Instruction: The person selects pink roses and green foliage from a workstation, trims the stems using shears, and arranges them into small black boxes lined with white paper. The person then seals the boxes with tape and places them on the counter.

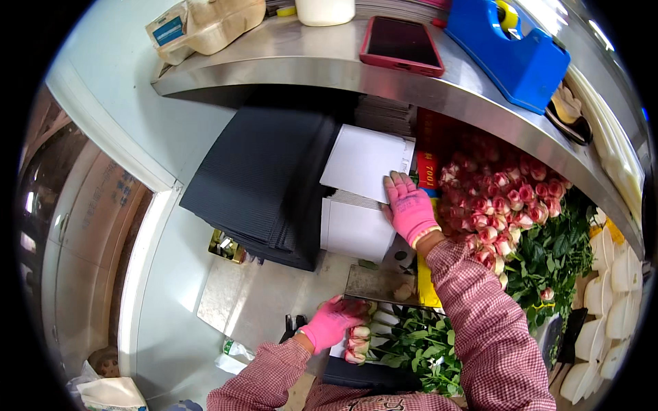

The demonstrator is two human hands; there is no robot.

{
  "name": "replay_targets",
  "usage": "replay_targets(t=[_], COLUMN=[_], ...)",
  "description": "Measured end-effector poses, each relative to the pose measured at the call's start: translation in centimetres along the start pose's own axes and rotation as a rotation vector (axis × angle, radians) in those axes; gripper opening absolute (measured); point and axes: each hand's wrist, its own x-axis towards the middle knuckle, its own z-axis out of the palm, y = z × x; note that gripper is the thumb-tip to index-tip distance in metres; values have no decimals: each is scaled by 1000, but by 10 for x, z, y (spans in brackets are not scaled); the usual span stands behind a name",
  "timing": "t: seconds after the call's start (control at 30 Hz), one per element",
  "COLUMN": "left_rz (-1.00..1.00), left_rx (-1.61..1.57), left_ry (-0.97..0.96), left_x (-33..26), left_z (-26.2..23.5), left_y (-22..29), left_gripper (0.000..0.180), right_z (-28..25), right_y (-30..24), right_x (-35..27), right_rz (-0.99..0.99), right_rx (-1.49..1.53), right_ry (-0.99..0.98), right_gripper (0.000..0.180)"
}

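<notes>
A: Central object, and step in hand?
B: White sheet (367, 161), beneath the metal shelf (301, 73), just beyond a lower white stack (353, 229). Apparently at the stage of taking or squaring a sheet, with a small bunch of roses (357, 344) at the near side of the tabletop (264, 288).

A: Demands of the next move?
B: Probably clean separation at the corner, with light pressure on the rose heads.

A: Pose and grip?
B: Right hand (411, 207), pink-gloved: reaching forward, fingers over the sheet's lower right corner; pinching or merely resting, impossible to tell. Left hand (336, 320): lower, back upward, fingers at the rose heads; closure hidden, likewise impossible to tell.

A: Farther out?
B: Leftward, a ribbed black stack (257, 178); rightward, a large mass of roses (493, 198); overhead, a red-cased phone (401, 42) and blue tape dispenser (510, 61).
</notes>
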Motion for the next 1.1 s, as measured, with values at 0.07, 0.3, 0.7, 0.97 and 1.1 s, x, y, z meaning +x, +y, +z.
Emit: replay_targets(t=[0.07, 0.3, 0.7, 0.97, 1.1], left_rz=[-83, -121, -127, -181, -44], left_rx=[-118, 44, 29, 93, 12], left_ry=[-41, -40, -58, -77, 31], left_x=[5, -15, -10, 1, 15], left_z=[5, 8, 16, -2, -64], left_y=[-1, 0, -5, 8, 52], left_gripper=[37, 49, 48, 40, 44], right_z=[11, -151, -42, -3, 19], right_y=[15, 50, -31, -20, -17], right_x=[-1, -110, -276, -274, -271], right_rz=[-10, 73, 822, 911, 936], right_rx=[-88, 323, 1521, 1317, 1350], right_ry=[78, 510, -281, -415, -454], right_gripper=[61, 30, 19, 28, 33])
